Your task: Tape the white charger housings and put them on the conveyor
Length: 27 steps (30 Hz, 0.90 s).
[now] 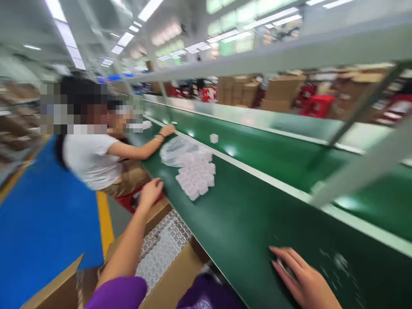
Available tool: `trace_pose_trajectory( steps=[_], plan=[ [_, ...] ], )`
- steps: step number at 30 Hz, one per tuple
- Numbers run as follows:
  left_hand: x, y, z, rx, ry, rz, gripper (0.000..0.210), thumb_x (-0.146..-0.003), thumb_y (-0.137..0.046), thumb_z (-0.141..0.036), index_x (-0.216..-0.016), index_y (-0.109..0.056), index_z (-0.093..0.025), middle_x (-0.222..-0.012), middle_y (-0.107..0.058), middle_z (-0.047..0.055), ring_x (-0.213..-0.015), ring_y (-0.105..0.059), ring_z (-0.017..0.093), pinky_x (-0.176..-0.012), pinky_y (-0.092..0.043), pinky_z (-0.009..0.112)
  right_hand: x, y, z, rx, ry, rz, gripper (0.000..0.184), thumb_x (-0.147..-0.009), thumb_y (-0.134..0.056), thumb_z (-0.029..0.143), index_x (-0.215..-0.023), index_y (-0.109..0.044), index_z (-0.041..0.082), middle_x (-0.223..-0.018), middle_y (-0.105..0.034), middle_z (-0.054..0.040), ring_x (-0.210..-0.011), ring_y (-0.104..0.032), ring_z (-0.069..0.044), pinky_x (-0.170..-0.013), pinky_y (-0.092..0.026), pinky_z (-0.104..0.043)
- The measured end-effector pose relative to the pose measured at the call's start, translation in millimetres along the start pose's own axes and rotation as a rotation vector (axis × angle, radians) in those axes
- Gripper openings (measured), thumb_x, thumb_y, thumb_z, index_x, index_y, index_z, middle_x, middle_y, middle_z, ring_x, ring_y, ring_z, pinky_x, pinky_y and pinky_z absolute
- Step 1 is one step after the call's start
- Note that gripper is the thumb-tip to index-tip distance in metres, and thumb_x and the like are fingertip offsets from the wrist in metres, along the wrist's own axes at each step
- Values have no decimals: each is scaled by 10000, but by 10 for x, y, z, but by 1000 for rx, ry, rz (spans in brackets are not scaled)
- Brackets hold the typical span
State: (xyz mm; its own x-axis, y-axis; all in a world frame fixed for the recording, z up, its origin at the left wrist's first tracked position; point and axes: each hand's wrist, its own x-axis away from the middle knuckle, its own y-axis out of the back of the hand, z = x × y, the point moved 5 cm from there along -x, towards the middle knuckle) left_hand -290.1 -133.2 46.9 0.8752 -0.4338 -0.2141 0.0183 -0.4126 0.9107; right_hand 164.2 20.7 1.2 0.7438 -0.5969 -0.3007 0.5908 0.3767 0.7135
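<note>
My left hand point(150, 194) hangs above the box edge beside the green work surface point(238, 214), its fingers loosely bent and apart, with nothing visible in them. Just beyond it stands a tight cluster of small whitish, translucent cup-like pieces point(195, 178), next to a crumpled clear plastic bag point(175, 151). On the right, my right hand point(301, 274) rests on the green surface, thumb and fingers stretched forward with a gap between them. Blur hides whether anything small lies in that gap. Below my left forearm, an open cardboard box point(175, 274) holds rows of similar clear pieces point(164, 244).
A co-worker in a white shirt point(90, 159) sits to the left, one arm reaching over the surface. A single white piece point(214, 138) lies on the green strip beyond the pale rail point(257, 174). A slanted grey post point(360, 163) rises at right. Small scraps point(341, 262) lie near my right hand.
</note>
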Motion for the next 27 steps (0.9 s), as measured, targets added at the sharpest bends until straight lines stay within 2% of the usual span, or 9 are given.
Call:
trace_pose_trajectory(
  steps=[3,5,7,8,10,13,15,20,27],
  plan=[
    [37,215,-268,-27,-45,-78,413,-852,-429,-246,-1151,-637,-52,-1050,-691,187,-1074,-619,357,-958,-469,538,-52,98,111,-4,-74,-1,262,-922,-438,276,-1009,-684,260,-902,-682,-57,-618,-653,-152,-590,-549,-265],
    [107,305,-548,106,-166,-255,379,-859,-453,-331,-1119,-667,-156,-1024,-703,117,-1053,-630,327,-959,-477,513,-96,187,60,-79,-155,-61,235,-908,-459,262,-993,-676,239,-874,-657,-55,-642,-619,-139,-610,-523,-258],
    [306,286,-897,370,-358,-299,291,-857,-513,-392,-1059,-680,-267,-1010,-716,22,-965,-663,256,-938,-502,448,-91,340,-53,-161,-277,-203,203,-873,-513,280,-979,-675,216,-810,-622,-38,-662,-585,-138,-626,-494,-255],
    [443,235,-1094,496,-451,-249,251,-851,-542,-400,-1029,-681,-291,-991,-720,-8,-911,-674,224,-908,-518,411,-65,433,-121,-211,-354,-295,198,-854,-538,298,-966,-674,207,-788,-603,-25,-651,-560,-132,-617,-475,-251],
    [764,41,-1548,632,-618,-3,205,-846,-568,-391,-978,-680,-281,-933,-725,-23,-815,-674,184,-823,-539,348,17,607,-253,-330,-514,-469,215,-817,-576,338,-946,-672,194,-772,-568,-2,-601,-499,-107,-569,-424,-234],
    [1352,-378,-2253,546,-937,491,199,-867,-544,-380,-913,-686,-249,-901,-723,-4,-764,-654,162,-715,-534,288,111,768,-393,-508,-663,-624,260,-771,-605,375,-935,-670,184,-763,-530,15,-536,-403,-75,-493,-328,-214],
    [1699,-612,-2577,417,-1158,664,179,-879,-532,-323,-924,-681,-235,-936,-711,12,-855,-652,171,-751,-530,285,127,815,-433,-561,-690,-660,273,-748,-614,383,-923,-672,181,-763,-524,14,-530,-374,-71,-479,-296,-213],
    [2028,-970,-2831,165,-1343,762,170,-865,-579,-237,-1021,-648,-237,-1073,-665,25,-1030,-604,196,-785,-523,287,110,811,-412,-545,-689,-657,263,-735,-613,385,-896,-679,188,-745,-524,14,-556,-402,-85,-508,-322,-221],
    [1961,-1100,-2841,301,-1219,891,74,-849,-577,-220,-838,-650,-224,-970,-642,33,-947,-571,200,-793,-499,295,89,788,-335,-506,-650,-619,243,-765,-610,382,-899,-685,194,-764,-548,11,-564,-427,-88,-538,-349,-227]
  ],
)
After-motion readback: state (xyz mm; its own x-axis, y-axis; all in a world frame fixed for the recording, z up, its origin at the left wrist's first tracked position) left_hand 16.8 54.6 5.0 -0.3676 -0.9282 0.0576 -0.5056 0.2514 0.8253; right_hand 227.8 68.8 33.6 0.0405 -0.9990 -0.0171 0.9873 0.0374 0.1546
